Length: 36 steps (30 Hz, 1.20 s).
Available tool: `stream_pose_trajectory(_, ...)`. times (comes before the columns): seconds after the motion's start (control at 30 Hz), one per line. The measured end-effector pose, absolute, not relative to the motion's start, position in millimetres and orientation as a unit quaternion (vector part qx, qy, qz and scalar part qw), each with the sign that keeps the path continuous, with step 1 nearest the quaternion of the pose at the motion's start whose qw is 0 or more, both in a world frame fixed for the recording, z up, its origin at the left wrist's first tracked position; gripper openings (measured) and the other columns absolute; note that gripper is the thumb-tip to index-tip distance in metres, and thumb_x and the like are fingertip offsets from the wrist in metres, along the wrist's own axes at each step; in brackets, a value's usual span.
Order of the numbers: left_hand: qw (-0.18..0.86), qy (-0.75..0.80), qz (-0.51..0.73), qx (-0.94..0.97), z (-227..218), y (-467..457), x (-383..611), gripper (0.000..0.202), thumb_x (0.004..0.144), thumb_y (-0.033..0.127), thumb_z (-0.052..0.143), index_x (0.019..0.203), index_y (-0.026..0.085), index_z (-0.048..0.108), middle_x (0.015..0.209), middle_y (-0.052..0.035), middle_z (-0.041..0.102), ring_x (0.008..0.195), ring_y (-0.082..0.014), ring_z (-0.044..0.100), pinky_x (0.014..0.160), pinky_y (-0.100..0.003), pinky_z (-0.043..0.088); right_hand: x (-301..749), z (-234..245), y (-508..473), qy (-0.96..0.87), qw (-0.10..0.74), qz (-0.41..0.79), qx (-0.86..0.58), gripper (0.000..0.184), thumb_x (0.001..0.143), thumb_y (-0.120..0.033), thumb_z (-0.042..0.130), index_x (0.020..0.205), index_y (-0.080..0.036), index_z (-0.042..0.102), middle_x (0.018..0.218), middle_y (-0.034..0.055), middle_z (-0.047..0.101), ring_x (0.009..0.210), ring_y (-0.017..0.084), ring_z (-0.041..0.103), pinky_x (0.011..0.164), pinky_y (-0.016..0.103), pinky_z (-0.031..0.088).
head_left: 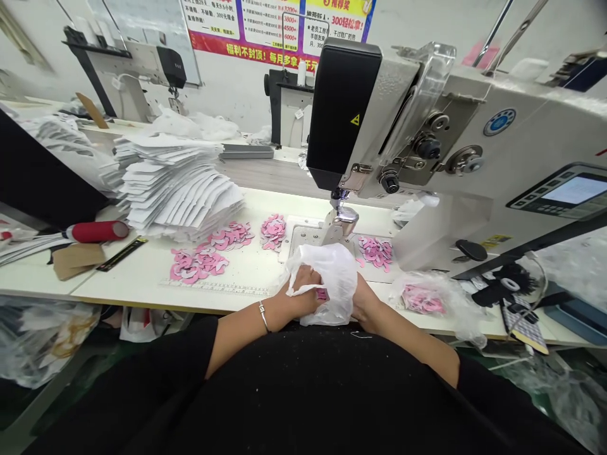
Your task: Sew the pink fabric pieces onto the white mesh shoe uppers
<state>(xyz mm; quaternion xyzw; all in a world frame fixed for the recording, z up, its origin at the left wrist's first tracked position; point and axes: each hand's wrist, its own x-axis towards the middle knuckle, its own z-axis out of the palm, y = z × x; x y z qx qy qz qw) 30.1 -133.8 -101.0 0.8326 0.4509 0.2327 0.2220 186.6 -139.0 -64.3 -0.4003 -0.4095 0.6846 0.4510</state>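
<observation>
A sewing machine [393,120] stands over a white table [128,284]. At the table's front edge, the left hand [301,296] clutches a crumpled plastic bag [334,284], fingers curled over it beside a pink cutout [322,294]. The right hand [366,300] presses the bag's other side, its fingers hidden.

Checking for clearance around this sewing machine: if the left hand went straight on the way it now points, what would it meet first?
The thin white plastic bag, which the left hand already rests on. Beyond it, probably the heap of pink cut-out pieces right of the metal presser foot, though depth is hard to judge here.
</observation>
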Motion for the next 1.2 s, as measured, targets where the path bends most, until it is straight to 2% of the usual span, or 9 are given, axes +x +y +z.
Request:
stream_pose_trajectory(0.07,0.201,0.459,0.239,0.832,-98,-134,29,0.022,0.078,0.032,0.066,0.096,0.018,0.066,0.112,-0.0147,0.063,0.115,-0.0378,0.054,0.104,-0.056,0.041,189,-57,-136,-0.395,0.461,0.693,-0.388,0.027,0.067,-0.038,0.075,0.084,-0.019,0.068,0.082,0.0047,0.073,0.086,0.027,0.068,0.077,0.04,0.057)
stream_pose_trajectory(0.23,0.195,0.44,0.259,0.837,-93,-134,20,0.036,0.087,0.034,0.059,0.122,0.024,0.059,0.126,-0.0074,0.061,0.118,-0.0285,0.057,0.101,-0.043,0.047,199,-35,-123,-0.364,0.504,0.697,-0.358,0.023,0.07,-0.042,0.07,0.082,-0.022,0.064,0.085,0.0037,0.073,0.091,0.028,0.068,0.077,0.039,0.057)
stream_pose_trajectory(0.37,0.196,0.446,0.283,0.826,-93,-131,16,0.041,0.087,0.034,0.061,0.127,0.024,0.059,0.133,-0.0069,0.059,0.122,-0.0267,0.055,0.107,-0.04,0.044,207,-14,-113,-0.334,0.541,0.696,-0.335,0.016,0.075,-0.034,0.066,0.086,-0.022,0.065,0.084,0.0012,0.072,0.089,0.023,0.067,0.077,0.035,0.058)
stream_pose_trajectory(0.5,0.213,0.481,0.277,0.804,-88,-125,10,0.042,0.085,0.033,0.061,0.126,0.025,0.061,0.145,-0.006,0.048,0.129,-0.0277,0.049,0.109,-0.04,0.042,215,5,-108,-0.292,0.588,0.685,-0.315,0.007,0.075,-0.021,0.063,0.082,-0.02,0.065,0.079,-0.001,0.07,0.081,0.016,0.065,0.076,0.026,0.057)
stream_pose_trajectory(0.67,0.239,0.49,0.285,0.788,-88,-116,3,0.025,0.077,0.029,0.067,0.101,0.024,0.07,0.126,-0.007,0.058,0.117,-0.0275,0.055,0.102,-0.038,0.047,220,-10,-108,-0.41,0.567,0.642,-0.314,0.015,0.082,-0.03,0.064,0.096,-0.023,0.062,0.093,-0.0013,0.068,0.084,0.013,0.063,0.079,0.025,0.055)
stream_pose_trajectory(0.8,0.242,0.497,0.306,0.775,-94,-109,1,0.014,0.074,0.028,0.068,0.086,0.021,0.068,0.11,-0.0086,0.063,0.111,-0.0286,0.057,0.097,-0.04,0.048,216,-55,-117,-0.491,0.462,0.591,-0.442,0.031,0.076,-0.028,0.068,0.105,-0.025,0.057,0.096,-0.0012,0.066,0.079,0.013,0.063,0.067,0.025,0.053)
stream_pose_trajectory(0.93,0.259,0.467,0.32,0.782,-93,-105,4,0.021,0.067,0.034,0.075,0.079,0.02,0.067,0.091,-0.0062,0.067,0.1,-0.0285,0.06,0.095,-0.042,0.048,197,-86,-127,-0.548,0.351,0.61,-0.452,0.048,0.07,-0.03,0.078,0.115,-0.022,0.062,0.093,0.0035,0.068,0.075,0.017,0.065,0.063,0.029,0.053)
stream_pose_trajectory(1.07,0.284,0.429,0.348,0.784,-86,-104,9,0.022,0.066,0.033,0.078,0.079,0.019,0.068,0.088,-0.0038,0.07,0.09,-0.0242,0.062,0.095,-0.04,0.048,178,-92,-119,-0.596,0.344,0.566,-0.453,0.029,0.081,-0.041,0.065,0.1,-0.02,0.068,0.084,0.0032,0.068,0.071,0.018,0.062,0.065,0.031,0.053)
stream_pose_trajectory(1.2,0.306,0.433,0.399,0.748,-83,-103,4,0.024,0.071,0.035,0.076,0.087,0.018,0.069,0.092,-0.004,0.071,0.088,-0.0227,0.063,0.088,-0.039,0.053,177,-83,-104,-0.651,0.378,0.465,-0.466,0.026,0.086,-0.045,0.056,0.082,-0.021,0.065,0.076,0.0021,0.061,0.065,0.017,0.057,0.061,0.031,0.049)
